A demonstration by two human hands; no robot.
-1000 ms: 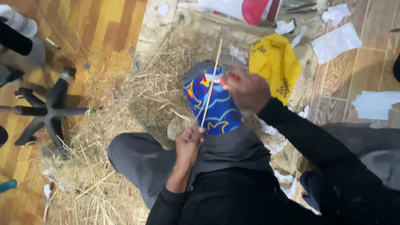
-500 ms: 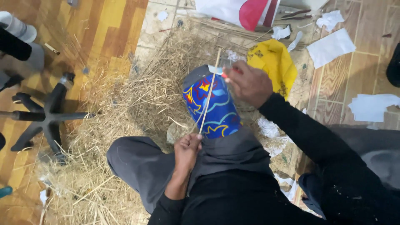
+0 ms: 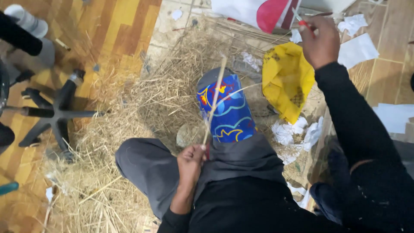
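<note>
Head view, looking down at a seated person. The left hand [image 3: 191,159] is clenched around the lower end of a long pale straw stalk [image 3: 214,102], which rises tilted away from the body and crosses in front of a blue patterned cloth-covered form [image 3: 230,113] propped against the grey-trousered lap [image 3: 148,166]. The right hand [image 3: 320,41] is raised at the upper right, its fingers [image 3: 308,26] pinched on a small red-handled tool [image 3: 300,20] whose kind cannot be told. Half a second earlier this hand lay at the top of the blue form, close to the upper end of the stalk; it has since lifted well clear of both and now sits above the yellow cloth [image 3: 288,81]. The left hand and stalk have stayed where they were. Loose straw [image 3: 142,99] spreads over the floor around the knees, with crumpled white paper scraps [image 3: 288,131] just right of the blue form and flat white sheets [image 3: 356,50] beyond the yellow cloth. A black star-shaped chair base [image 3: 51,114] stands on the wooden floor [image 3: 114,30] at the left.
</note>
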